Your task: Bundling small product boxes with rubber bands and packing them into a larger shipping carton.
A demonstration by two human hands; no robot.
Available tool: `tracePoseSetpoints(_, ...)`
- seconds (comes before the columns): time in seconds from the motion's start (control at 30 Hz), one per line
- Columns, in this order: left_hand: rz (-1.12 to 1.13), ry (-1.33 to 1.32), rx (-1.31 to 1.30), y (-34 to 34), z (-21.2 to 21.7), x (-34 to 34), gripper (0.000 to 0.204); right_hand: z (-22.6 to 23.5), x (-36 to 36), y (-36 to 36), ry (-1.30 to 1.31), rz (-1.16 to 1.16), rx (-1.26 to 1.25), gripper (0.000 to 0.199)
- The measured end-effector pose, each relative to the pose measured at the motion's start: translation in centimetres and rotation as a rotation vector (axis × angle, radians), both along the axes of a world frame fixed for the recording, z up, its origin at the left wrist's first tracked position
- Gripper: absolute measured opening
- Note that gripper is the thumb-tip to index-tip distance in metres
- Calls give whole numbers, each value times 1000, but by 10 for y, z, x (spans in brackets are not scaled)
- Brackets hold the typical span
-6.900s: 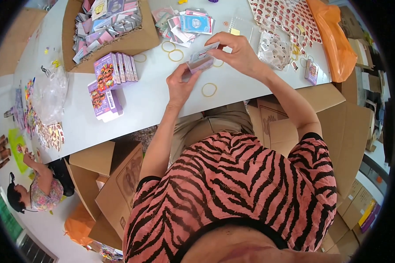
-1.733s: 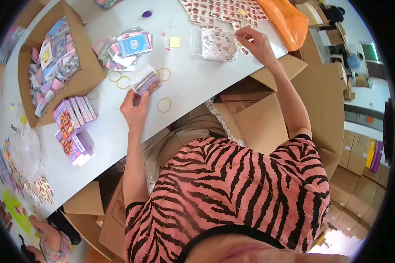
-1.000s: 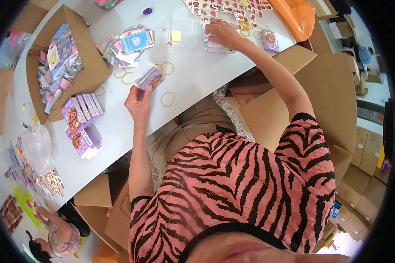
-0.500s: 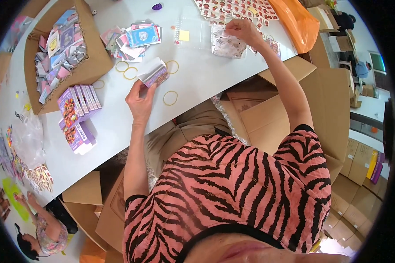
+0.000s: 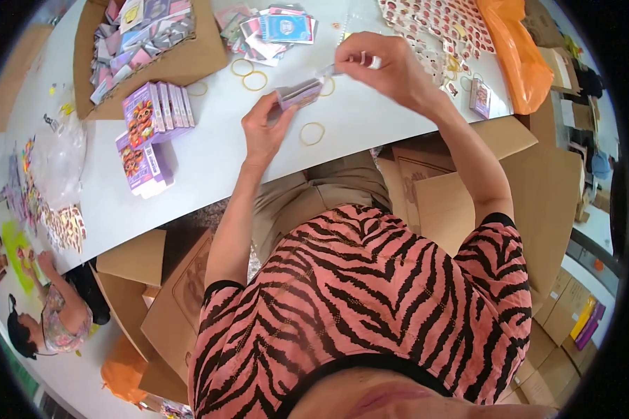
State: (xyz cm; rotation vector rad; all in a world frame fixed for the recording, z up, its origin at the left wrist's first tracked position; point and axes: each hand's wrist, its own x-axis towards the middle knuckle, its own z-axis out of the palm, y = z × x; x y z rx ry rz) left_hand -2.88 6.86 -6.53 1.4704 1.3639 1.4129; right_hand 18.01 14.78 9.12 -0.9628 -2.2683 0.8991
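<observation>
Left hand holds the box at its left end, above the table. The box's long axis slants up rightward, toward the right hand, which pinches a pale piece beside the far end; contact cannot be told.

"Just above centre, smooth printed card on the small purple box!"

"And beneath it the tabletop, pale, smooth, a faint sheen across it."

"Upper left, the big carton: matt brown cardboard, its cut edge rough and ragged!"

"Far left, thin clear plastic, that crumpled bag, shiny along its folds."

"Upper right, creased orange plastic, glossy; lower centre, the striped shirt is matt cloth!"
</observation>
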Motion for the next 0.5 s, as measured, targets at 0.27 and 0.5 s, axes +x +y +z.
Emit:
tracePoseSetpoints(0.27,3,59,59,-1,6,0,30,-17,-38,-4,-218,132,377,6)
tracePoseSetpoints(0.5,26,88,78,-2,8,0,30,-16,-41,-9,-250,92,391,5)
